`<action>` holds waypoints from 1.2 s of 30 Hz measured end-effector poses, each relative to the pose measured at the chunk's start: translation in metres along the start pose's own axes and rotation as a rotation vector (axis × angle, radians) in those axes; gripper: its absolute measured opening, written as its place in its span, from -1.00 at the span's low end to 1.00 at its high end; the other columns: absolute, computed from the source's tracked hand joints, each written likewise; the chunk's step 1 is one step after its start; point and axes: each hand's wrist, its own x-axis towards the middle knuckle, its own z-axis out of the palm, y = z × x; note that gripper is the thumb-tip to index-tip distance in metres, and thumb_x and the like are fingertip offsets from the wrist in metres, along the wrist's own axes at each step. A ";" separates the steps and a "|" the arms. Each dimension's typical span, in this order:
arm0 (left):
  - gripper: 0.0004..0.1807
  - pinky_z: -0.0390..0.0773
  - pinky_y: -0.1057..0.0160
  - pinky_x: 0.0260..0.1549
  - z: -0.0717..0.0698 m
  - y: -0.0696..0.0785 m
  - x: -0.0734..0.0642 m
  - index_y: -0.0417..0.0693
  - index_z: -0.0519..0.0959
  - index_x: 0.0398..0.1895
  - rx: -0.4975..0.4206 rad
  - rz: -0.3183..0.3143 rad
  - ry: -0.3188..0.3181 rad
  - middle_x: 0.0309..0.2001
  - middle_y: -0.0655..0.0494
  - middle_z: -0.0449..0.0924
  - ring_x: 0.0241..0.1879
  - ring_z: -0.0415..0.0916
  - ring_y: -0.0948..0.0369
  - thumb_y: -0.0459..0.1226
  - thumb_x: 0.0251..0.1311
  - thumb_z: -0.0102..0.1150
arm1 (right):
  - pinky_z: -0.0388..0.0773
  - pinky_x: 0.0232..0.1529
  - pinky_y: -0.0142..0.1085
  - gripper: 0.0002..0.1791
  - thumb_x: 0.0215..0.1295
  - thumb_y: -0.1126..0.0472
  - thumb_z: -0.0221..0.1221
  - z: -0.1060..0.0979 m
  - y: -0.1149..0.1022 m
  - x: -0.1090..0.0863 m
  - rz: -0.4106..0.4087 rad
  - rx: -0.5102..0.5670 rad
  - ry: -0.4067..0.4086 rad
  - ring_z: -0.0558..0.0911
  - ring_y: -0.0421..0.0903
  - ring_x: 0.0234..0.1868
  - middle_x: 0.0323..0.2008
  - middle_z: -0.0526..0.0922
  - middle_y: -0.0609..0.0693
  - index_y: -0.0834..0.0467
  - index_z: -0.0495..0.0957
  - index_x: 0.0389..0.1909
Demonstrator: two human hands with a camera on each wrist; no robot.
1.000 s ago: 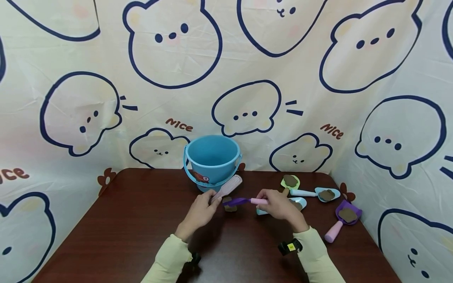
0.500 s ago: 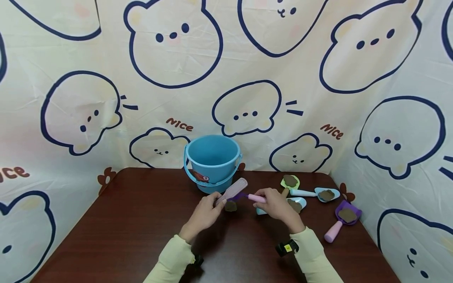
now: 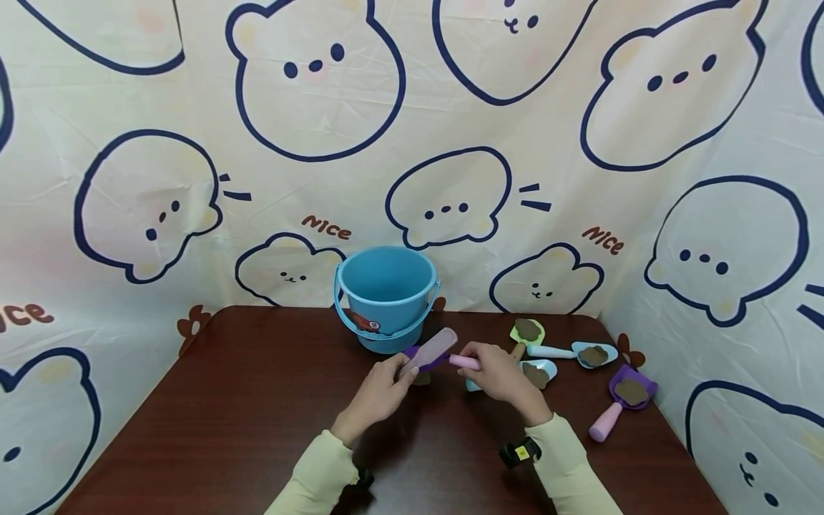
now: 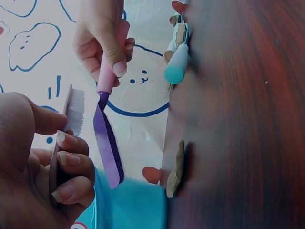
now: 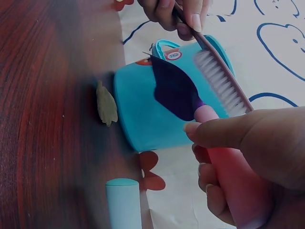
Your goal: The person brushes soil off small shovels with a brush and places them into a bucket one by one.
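My left hand [image 3: 372, 398] grips a mauve brush [image 3: 435, 348] by its handle; its white bristles show in both wrist views. In my right hand [image 3: 503, 378] is the pink handle of a toy shovel [image 5: 174, 88] with a purple blade. The blade hangs above the table, close to the brush and partly behind it in the head view. Below them a brown, flattish lump [image 4: 177, 171] lies on the wood, apart from both tools and partly covered in the head view. Just behind stands a blue bucket [image 3: 389, 315] with its carrying handle down at the front.
To the right lie several toy shovels bearing brown lumps: a green one [image 3: 536, 324], a blue-and-white one [image 3: 553, 351], another blue one [image 3: 548, 367] near my right hand, and a purple one [image 3: 650, 386] with a pink handle. A bear-patterned cloth [image 3: 450, 129] hangs behind the table [image 3: 225, 415].
The shovel blade has risen off the brown lump and turned from edge-on to flatter. My left hand has brought the brush slightly right, over the blade in the head view.
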 end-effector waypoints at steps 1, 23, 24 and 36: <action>-0.78 0.33 0.33 -0.63 0.000 0.000 0.000 -0.11 0.54 -0.12 -0.008 0.001 -0.003 -0.52 0.14 0.39 -0.60 0.30 0.30 -0.13 0.50 0.07 | 0.60 -0.17 -0.12 -0.76 0.27 0.15 0.40 0.000 0.000 0.000 -0.003 -0.002 0.003 0.57 -0.12 -0.34 -0.29 0.68 -0.06 0.08 0.64 -0.09; -0.79 0.31 0.34 -0.59 0.001 -0.010 0.001 -0.12 0.49 -0.19 -0.021 -0.014 -0.019 -0.53 0.17 0.33 -0.59 0.26 0.30 -0.16 0.54 0.01 | 0.57 -0.12 -0.06 -0.76 0.23 0.25 0.42 -0.003 0.004 0.001 -0.029 0.000 0.051 0.58 -0.11 -0.30 -0.26 0.68 -0.05 0.11 0.61 -0.13; -0.79 0.31 0.33 -0.59 0.000 -0.011 0.001 -0.12 0.49 -0.19 -0.020 -0.015 -0.019 -0.53 0.17 0.33 -0.59 0.26 0.30 -0.16 0.54 0.01 | 0.56 -0.11 -0.06 -0.76 0.23 0.24 0.42 -0.003 0.004 0.001 -0.028 -0.002 0.053 0.58 -0.11 -0.30 -0.26 0.68 -0.05 0.11 0.61 -0.13; -0.73 0.32 0.31 -0.54 -0.010 -0.023 0.005 -0.21 0.53 -0.22 -0.026 -0.026 -0.011 -0.54 0.16 0.30 -0.57 0.27 0.27 -0.17 0.53 0.04 | 0.34 -0.05 0.09 -0.78 0.22 0.21 0.43 -0.009 0.008 0.001 -0.025 -0.050 0.085 0.59 -0.09 -0.29 -0.29 0.69 -0.07 0.07 0.62 -0.16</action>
